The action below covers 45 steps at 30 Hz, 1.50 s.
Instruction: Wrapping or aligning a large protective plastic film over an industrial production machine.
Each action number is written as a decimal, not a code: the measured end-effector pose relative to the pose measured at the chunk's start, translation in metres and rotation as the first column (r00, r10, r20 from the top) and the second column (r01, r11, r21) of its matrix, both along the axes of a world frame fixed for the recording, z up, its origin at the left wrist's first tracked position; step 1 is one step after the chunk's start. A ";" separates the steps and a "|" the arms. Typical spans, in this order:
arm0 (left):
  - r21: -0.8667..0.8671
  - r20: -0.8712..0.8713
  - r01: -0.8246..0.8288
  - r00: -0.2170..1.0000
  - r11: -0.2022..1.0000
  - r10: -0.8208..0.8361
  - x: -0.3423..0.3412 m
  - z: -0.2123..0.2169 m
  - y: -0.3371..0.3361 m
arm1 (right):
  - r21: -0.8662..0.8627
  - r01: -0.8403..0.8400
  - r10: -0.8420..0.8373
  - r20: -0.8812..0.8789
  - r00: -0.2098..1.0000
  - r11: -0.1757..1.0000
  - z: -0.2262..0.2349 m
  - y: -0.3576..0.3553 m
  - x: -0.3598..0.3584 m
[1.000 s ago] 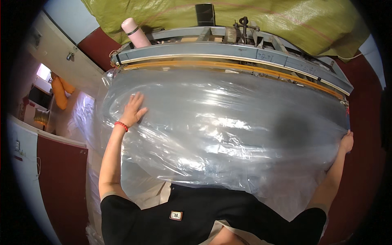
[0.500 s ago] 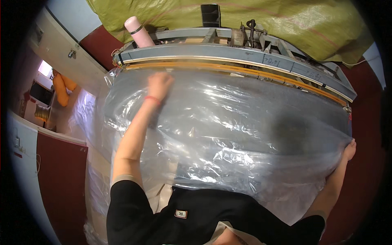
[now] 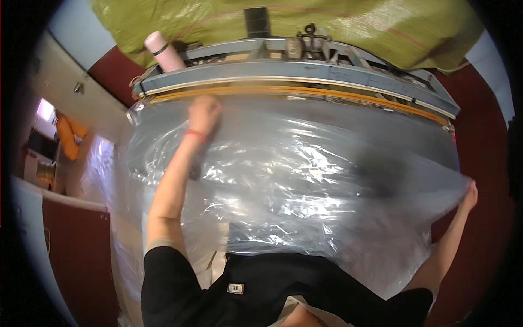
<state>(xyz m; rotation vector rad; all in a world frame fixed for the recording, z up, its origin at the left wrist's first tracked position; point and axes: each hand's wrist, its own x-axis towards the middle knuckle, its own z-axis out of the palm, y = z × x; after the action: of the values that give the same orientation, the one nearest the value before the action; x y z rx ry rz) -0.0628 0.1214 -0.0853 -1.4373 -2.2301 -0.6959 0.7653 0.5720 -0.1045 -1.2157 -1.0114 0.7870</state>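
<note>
Where the person stands, on the near side of the grey metal frame, a black shirt is nearest. The clear plastic sheet spreads from the shirt up to the frame's near edge, wrinkled and shiny. Nearer than the frame's right end and slightly outside it, the right hand is closed, pinching the sheet's edge and drawing it taut into a point. The left hand, a red bracelet at its wrist, is just short of the frame, left of its middle; its fingers look curled, but blur hides whether they grip any plastic. Orange strips run along the frame's near side. A pink bottle leans behind the frame's left part, and yellow-green sheeting hangs beyond the frame.
</note>
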 end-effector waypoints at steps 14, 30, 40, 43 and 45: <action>0.537 0.678 -0.471 0.735 0.700 -0.026 -0.122 -0.044 -0.033 | 0.285 0.021 -0.166 0.496 0.852 0.958 -0.021 0.073 -0.278; 0.590 0.743 -0.567 0.660 0.575 -0.112 -0.118 -0.039 -0.030 | 0.149 0.076 -0.091 0.101 0.991 0.986 -0.033 0.114 -0.246; 0.672 0.657 -0.293 0.659 0.680 -0.365 -0.010 0.058 -0.087 | 0.624 -0.537 0.036 0.633 0.774 0.568 0.100 -0.139 -0.485; 0.726 0.625 -0.341 0.690 0.598 -0.365 0.000 0.073 -0.124 | 0.476 -0.759 0.073 0.825 0.561 0.444 0.107 -0.231 -0.542; 0.751 0.562 -0.282 0.748 0.597 -0.353 -0.009 0.069 -0.143 | 0.169 -0.944 0.305 0.917 0.256 0.285 0.090 -0.240 -0.549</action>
<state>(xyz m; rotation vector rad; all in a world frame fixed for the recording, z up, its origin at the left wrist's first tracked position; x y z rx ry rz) -0.0722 -0.0216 -0.0161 -0.7715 -1.7721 -2.2035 0.2164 0.3320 -0.0147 -0.1558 -2.4836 0.3558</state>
